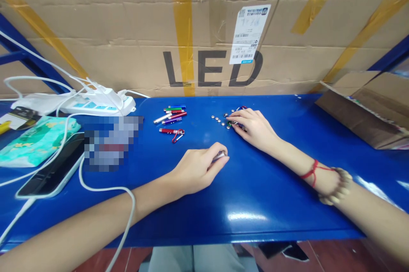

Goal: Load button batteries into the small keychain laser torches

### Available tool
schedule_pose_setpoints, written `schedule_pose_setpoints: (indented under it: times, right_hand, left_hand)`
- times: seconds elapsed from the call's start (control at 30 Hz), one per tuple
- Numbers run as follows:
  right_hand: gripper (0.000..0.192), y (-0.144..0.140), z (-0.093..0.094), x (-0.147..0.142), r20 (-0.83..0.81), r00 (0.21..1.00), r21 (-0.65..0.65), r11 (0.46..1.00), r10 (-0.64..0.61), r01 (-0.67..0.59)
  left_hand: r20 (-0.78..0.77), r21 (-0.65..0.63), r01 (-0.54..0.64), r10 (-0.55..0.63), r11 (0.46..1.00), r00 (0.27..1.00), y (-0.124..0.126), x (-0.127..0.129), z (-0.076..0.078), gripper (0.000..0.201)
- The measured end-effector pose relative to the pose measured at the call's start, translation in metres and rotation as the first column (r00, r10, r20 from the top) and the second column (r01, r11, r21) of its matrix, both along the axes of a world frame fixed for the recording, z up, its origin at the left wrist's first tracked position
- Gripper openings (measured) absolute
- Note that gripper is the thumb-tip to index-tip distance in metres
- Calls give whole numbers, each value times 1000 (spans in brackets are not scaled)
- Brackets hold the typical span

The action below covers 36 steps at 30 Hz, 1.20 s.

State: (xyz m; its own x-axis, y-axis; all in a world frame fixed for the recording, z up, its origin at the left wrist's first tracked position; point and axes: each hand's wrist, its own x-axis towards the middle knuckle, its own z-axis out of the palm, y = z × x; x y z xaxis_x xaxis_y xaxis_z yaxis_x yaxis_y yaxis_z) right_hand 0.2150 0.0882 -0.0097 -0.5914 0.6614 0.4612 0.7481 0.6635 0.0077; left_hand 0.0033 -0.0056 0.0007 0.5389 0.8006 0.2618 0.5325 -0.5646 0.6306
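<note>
Slim silver penlight [219, 156], mostly hidden in the left hand [195, 169]

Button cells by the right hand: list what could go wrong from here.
1. The loose button cells lie on the smooth blue table; the right hand resting over some may scatter them.
2. The left hand pinches a small silver tube at its fingertips; it might slip.
3. The white cable crossing the left forearm could snag.

pixelated patch [110, 142]: contents unreadable | silver tube [219, 156]: mostly hidden in left hand [198, 169]
</note>
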Motion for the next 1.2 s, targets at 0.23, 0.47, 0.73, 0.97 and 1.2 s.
schedule_pose_setpoints:
  times: [0.23,0.47,0.73,0.97,1.2]
  right_hand:
    - [22,2,-2,2,1,1000,-8,1000,-6,6]
    - [20,1,0,1,-63,998,2,1000,-2,2]
    - [24,-7,8,0,-330,941,61,997,73,-56]
    - [19,-17,13,-10,-425,893,-16,985,148,-171]
    - [21,-35,13,-25,-444,849,-123,919,287,-375]
  left_hand:
    - [2,-5,5,-5,1000,1000,0,-1,-2,15]
    - [76,9,-40,39,999,996,-1,0,-1,15]
    - [229,83,-129,107,988,967,8,-2,-6,9]
    - [315,141,-184,132,973,940,16,-2,-8,11]
    - [228,259,-278,221,925,948,19,-1,-5,15]
